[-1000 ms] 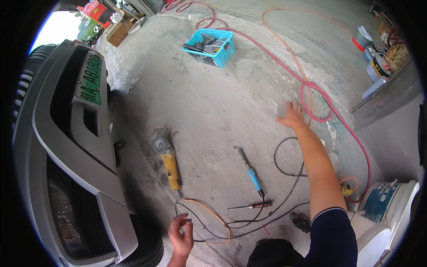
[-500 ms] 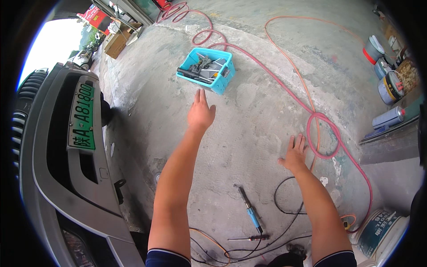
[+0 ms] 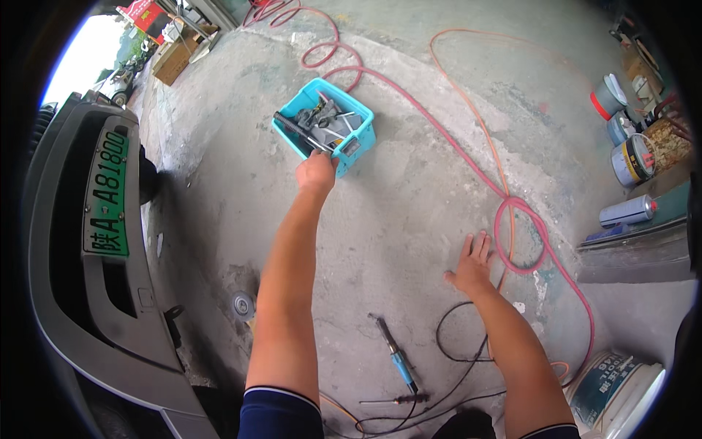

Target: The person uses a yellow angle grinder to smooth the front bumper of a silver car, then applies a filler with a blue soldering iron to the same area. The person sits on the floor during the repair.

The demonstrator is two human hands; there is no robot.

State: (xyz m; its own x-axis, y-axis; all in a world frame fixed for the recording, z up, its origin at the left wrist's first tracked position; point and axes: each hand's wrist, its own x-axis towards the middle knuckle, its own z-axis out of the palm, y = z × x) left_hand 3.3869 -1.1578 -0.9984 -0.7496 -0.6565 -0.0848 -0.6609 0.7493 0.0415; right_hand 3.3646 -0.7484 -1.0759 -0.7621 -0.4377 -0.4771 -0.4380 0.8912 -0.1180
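Observation:
My left hand (image 3: 316, 171) reaches far forward to a turquoise plastic basket (image 3: 358, 149). Its fingers hook over the near rim with the thumb against the outer wall, so the hand is closed on the basket. Inside lie mixed metal tools and grey parts (image 3: 322, 117), along with a black rod-like piece (image 3: 291, 126). My right hand (image 3: 472, 266) is open, fingers spread over the concrete beside a looped hose; whether it touches the floor I cannot tell. Between my forearms lie a slim blue-and-black corded tool (image 3: 398, 360) and a screwdriver (image 3: 387, 401).
On the left stands a grey car's front end (image 3: 80, 293), with a round grey disc (image 3: 242, 306) on the floor near it. A red hose (image 3: 431, 121) and an orange hose (image 3: 468, 99) cross the floor. Paint cans (image 3: 630, 159), a spray can (image 3: 627, 211) and a white bucket (image 3: 614, 395) line the right.
My left hand has moved forward from short of the basket and taken hold of its near rim. My right hand stays spread. The view has shifted slightly.

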